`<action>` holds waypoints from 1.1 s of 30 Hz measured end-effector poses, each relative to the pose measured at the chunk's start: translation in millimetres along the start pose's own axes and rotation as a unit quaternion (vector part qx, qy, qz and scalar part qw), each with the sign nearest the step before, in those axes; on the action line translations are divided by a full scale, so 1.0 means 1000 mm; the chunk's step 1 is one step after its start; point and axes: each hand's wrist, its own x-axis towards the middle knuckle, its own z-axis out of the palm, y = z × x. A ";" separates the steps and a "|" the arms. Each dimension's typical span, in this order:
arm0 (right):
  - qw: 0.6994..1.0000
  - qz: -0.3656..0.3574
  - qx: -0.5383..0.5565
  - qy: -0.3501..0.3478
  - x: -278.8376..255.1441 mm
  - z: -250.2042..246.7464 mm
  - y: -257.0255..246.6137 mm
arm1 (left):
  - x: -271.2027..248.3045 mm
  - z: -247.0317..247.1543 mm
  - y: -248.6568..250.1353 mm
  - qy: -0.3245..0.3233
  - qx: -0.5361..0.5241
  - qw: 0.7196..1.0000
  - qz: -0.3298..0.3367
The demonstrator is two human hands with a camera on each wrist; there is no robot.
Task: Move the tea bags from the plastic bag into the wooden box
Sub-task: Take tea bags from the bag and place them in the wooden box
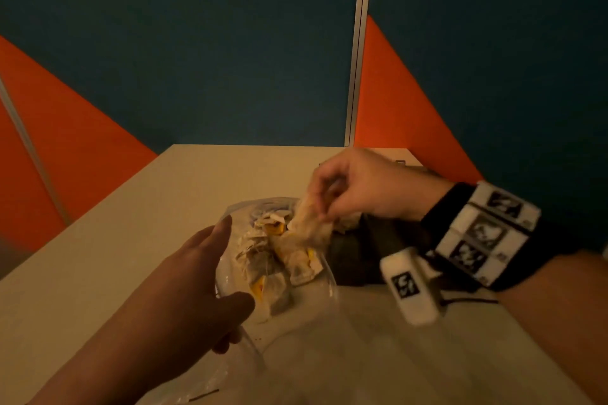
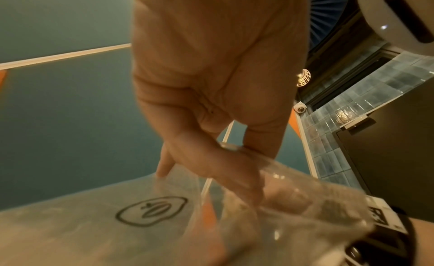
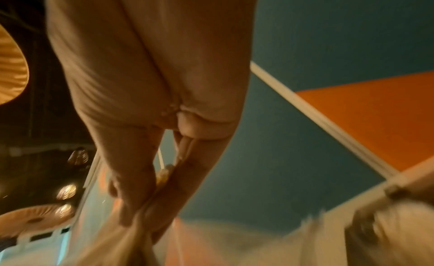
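Note:
A clear plastic bag [image 1: 327, 273] lies open in the middle of the table with several paper tea bags [image 1: 269, 260] heaped inside. My left hand [image 1: 227, 260] is at the bag's left side. In the left wrist view, thumb and fingers [image 2: 234, 177] pinch the bag's rim [image 2: 293, 214]. My right hand [image 1: 324, 207] hovers over the bag's far end and pinches a small bunch of tea bags [image 1: 311, 230] lifted clear of the heap. The right wrist view shows the same pinch [image 3: 140, 214], blurred. The dark wooden box [image 1: 358, 253] stands just right of the bag, partly behind my right wrist.
The beige table [image 1: 148, 223] ends at blue and orange partition walls [image 1: 230, 59] close behind. A white camera unit [image 1: 411, 286] hangs on my right wrist above the table's right part. Crumpled clear plastic [image 1: 329, 365] spreads over the near edge.

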 end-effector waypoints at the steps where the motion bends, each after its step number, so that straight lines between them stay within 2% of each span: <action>1: 0.999 0.016 -0.023 0.032 0.001 -0.014 0.003 | 0.002 0.000 0.000 0.003 -0.005 1.000 -0.003; 4: 0.984 0.069 -0.140 0.085 0.008 -0.043 0.018 | 0.006 0.001 -0.001 0.006 -0.015 1.000 -0.012; 7: 0.958 0.160 -0.231 0.050 0.020 -0.047 0.044 | 0.007 0.001 0.000 0.011 -0.018 1.000 -0.019; 9: 0.946 0.203 -0.253 -0.019 0.027 -0.041 0.060 | 0.007 0.002 0.001 0.012 -0.018 0.999 -0.024; 11: 0.935 0.226 -0.246 -0.119 0.032 -0.030 0.070 | 0.007 0.003 0.002 0.012 -0.016 0.999 -0.027; 13: 0.909 0.237 -0.257 -0.226 0.035 -0.019 0.071 | 0.007 0.004 0.003 0.012 -0.013 0.999 -0.028; 15: 0.877 0.247 -0.309 -0.274 0.039 -0.010 0.070 | 0.007 0.004 0.004 0.006 -0.010 1.000 -0.027; 18: 0.835 0.264 -0.405 -0.262 0.047 -0.004 0.071 | 0.007 0.004 0.004 0.004 -0.006 1.000 -0.023; 20: 0.817 0.270 -0.462 -0.215 0.048 -0.007 0.071 | 0.007 0.004 0.005 0.006 -0.005 1.000 -0.021; 21: 0.830 0.263 -0.466 -0.158 0.046 -0.009 0.070 | 0.007 0.004 0.005 0.007 -0.003 1.000 -0.019; 22: 0.857 0.241 -0.448 -0.076 0.044 -0.011 0.065 | 0.008 0.004 0.005 0.006 0.000 1.000 -0.018; 24: 0.919 0.161 -0.346 0.103 0.037 -0.007 0.052 | 0.008 0.005 0.004 0.006 -0.003 1.000 -0.016; 25: 0.942 0.113 -0.277 0.153 0.033 0.000 0.041 | 0.008 0.006 0.004 0.006 -0.005 1.000 -0.015; 26: 0.962 0.078 -0.215 0.148 0.030 0.009 0.029 | 0.008 0.007 0.004 0.006 -0.007 1.000 -0.013; 28: 0.985 0.047 -0.167 0.020 0.028 0.034 0.010 | 0.007 0.008 0.004 0.005 -0.011 1.000 -0.008; 30: 0.969 0.064 -0.202 -0.128 0.036 0.066 0.006 | 0.006 0.009 0.006 0.002 -0.019 1.000 -0.006; 31: 0.955 0.066 -0.234 -0.170 0.042 0.081 0.010 | 0.006 0.009 0.007 0.001 -0.021 1.000 -0.006; 33: 0.944 0.052 -0.266 -0.190 0.051 0.101 0.017 | 0.004 0.009 0.008 0.000 -0.019 1.000 -0.007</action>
